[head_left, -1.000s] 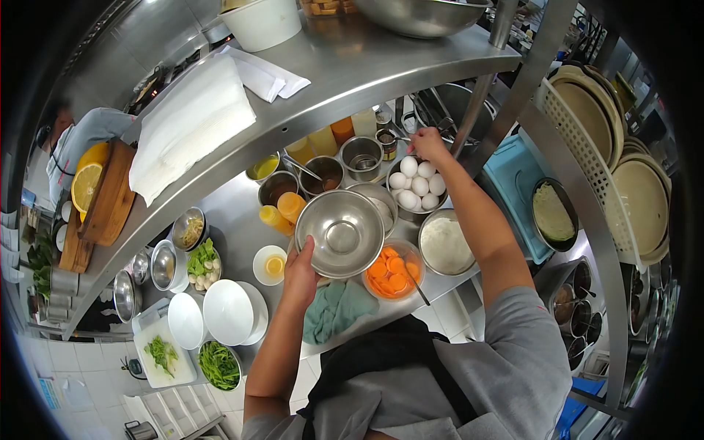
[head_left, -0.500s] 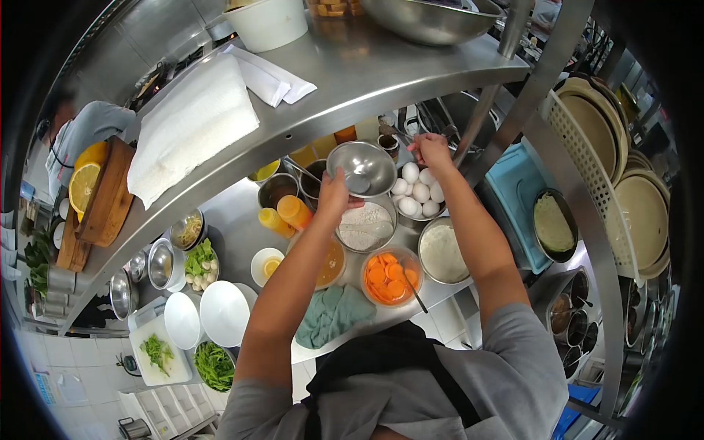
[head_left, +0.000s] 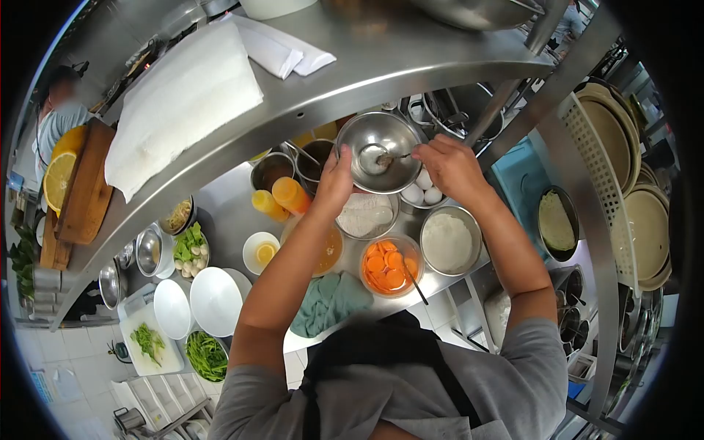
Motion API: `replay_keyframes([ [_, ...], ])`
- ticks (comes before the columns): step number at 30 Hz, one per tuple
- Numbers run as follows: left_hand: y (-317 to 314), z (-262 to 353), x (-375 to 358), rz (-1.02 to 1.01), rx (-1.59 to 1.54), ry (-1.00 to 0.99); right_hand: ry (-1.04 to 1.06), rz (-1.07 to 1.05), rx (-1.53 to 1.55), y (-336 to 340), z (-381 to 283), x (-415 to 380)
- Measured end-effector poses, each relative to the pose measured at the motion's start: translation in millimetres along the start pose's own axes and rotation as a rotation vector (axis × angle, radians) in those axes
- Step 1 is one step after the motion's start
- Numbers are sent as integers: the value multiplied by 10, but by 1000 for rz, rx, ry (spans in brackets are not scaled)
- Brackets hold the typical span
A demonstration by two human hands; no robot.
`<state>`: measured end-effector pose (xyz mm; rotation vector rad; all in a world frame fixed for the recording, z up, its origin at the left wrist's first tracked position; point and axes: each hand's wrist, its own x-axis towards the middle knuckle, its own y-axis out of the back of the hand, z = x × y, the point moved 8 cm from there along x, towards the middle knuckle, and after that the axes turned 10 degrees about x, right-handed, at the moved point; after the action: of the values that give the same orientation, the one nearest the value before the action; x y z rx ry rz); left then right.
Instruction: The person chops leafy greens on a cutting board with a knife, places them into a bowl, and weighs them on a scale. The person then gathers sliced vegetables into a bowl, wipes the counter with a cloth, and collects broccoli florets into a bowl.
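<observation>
Presently holds the steel bowl (head_left: 361,130) aloft by the near left part of its rim in the left hand (head_left: 337,178), with thumb at the inner edge. Pinches the spoon (head_left: 402,156) by its handle in the right hand (head_left: 451,169), with fingers closed and spoon tip inside the bowl. Shows a brownish substance at that tip, too small to identify. Notes 3 eggs (head_left: 413,194) in view, partly covered by the right hand and the bowl. Records, just nearer the body, white powder (head_left: 364,215) in 1 metal bowl and, to its right, more white powder (head_left: 449,242) in another. Lists orange slices (head_left: 387,265) in a clear container with a dark-handled utensil leaning in it, and beside it a crumpled green cloth (head_left: 331,304). Finds 2 orange-yellow bottles (head_left: 291,195) near the left forearm, touching or nearly so, cannot tell which. Logs white sheets (head_left: 183,95) on the steel shelf (head_left: 389,55), beyond the worktop (head_left: 224,209).
</observation>
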<state>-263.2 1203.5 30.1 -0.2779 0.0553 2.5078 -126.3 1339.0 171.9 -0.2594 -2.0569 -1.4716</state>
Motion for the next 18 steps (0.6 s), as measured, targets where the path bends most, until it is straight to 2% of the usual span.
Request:
replay_keyframes([
  [1, 29, -25, -42, 2, -5, 10, -2, -10, 5, 6, -36, -13],
  [3, 38, 67, -98, -36, 69, -95, 81, 24, 19, 65, -150, -11],
  [6, 26, 137, -243, -44, 42, -54, 102, 9, 32, 85, -280, -6],
  [10, 29, 200, -333, -35, 63, -103, 90, 15, 20, 97, -320, -56],
  [16, -7, 197, -420, -60, 22, -56, 65, 64, 24, 146, -322, -134],
  [18, -16, 176, -451, -64, 39, 21, 60, 46, 55, 124, -291, -168],
])
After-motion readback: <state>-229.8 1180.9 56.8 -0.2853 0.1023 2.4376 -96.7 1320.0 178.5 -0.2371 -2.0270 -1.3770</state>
